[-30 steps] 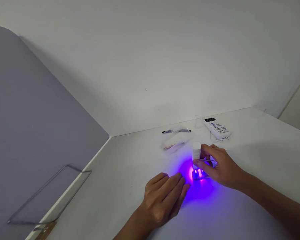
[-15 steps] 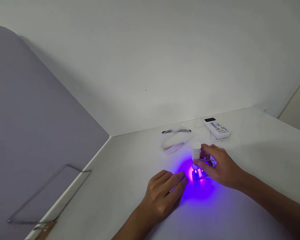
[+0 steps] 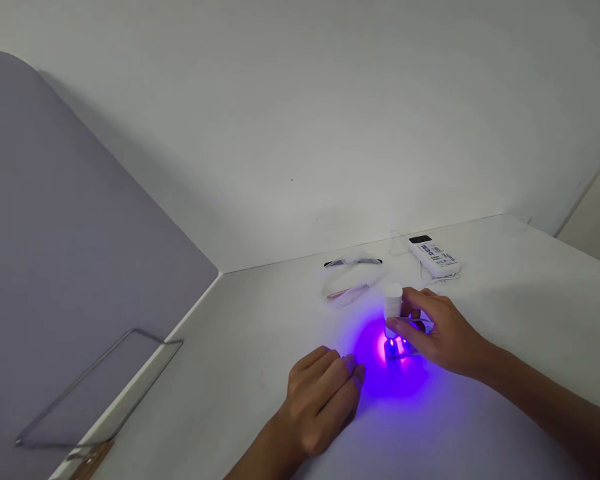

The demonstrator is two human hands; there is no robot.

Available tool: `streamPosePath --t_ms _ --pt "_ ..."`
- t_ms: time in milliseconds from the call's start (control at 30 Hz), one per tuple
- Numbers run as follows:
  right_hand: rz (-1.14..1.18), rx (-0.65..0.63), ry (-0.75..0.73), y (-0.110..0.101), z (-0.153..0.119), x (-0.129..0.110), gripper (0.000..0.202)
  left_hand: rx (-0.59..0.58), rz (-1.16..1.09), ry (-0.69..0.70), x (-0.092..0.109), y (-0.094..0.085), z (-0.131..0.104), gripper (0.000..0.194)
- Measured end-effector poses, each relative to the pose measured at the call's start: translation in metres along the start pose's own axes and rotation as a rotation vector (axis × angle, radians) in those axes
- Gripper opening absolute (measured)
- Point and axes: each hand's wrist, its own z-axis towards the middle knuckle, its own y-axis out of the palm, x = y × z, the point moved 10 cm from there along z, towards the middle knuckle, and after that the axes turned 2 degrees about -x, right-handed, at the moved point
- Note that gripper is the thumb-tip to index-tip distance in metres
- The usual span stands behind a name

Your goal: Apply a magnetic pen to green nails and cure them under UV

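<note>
Upright over the white table (image 3: 215, 373), a small white lamp (image 3: 393, 301) casts violet light downward. My right hand (image 3: 437, 330) grips it from the right, thumb in front and fingers behind. Below the lamp, a small clear piece (image 3: 400, 350) glows pink and violet; its details are lost in the glare. My left hand (image 3: 325, 400) rests on the table left of the light with its fingers curled together. Whether anything is between those fingers is hidden.
Behind the hands lie a clear plastic bag (image 3: 347, 293) with a pinkish stick and clear glasses (image 3: 353, 261). A white power bank (image 3: 435, 257) with a cable is at the back right. A metal wire frame (image 3: 147, 387) crosses the left table edge.
My left hand has moved back left and slightly down, away from the light, and its fingers have curled in more. My right hand and the lamp have not moved.
</note>
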Motion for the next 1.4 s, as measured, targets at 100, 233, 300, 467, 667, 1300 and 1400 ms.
streamPosePath --t_ms 100,233,300,467,667,1300,1400 --pt "-0.001 -0.003 0.007 0.0 0.0 0.001 0.021 0.009 0.015 0.03 0.003 -0.001 -0.004 0.028" --pt "-0.003 0.006 0.01 0.0 0.0 0.001 0.022 -0.005 0.041 0.039 0.004 0.001 -0.01 0.025" --pt "-0.002 0.013 0.006 -0.001 0.0 0.001 0.022 -0.003 0.044 0.049 0.005 0.001 -0.01 0.026" --pt "0.005 0.011 0.008 0.0 0.0 0.001 0.022 -0.046 0.031 0.103 0.013 0.002 -0.003 0.027" --pt "0.003 0.013 0.019 -0.001 0.0 0.002 0.022 -0.094 0.039 0.086 0.01 0.01 -0.008 0.029" --pt "-0.004 0.013 -0.007 -0.001 0.001 -0.004 0.024 -0.103 0.057 0.081 0.018 0.006 0.004 0.035" --pt "0.004 0.019 -0.006 -0.001 0.001 -0.004 0.023 -0.076 0.112 0.059 0.018 0.004 0.003 0.033"
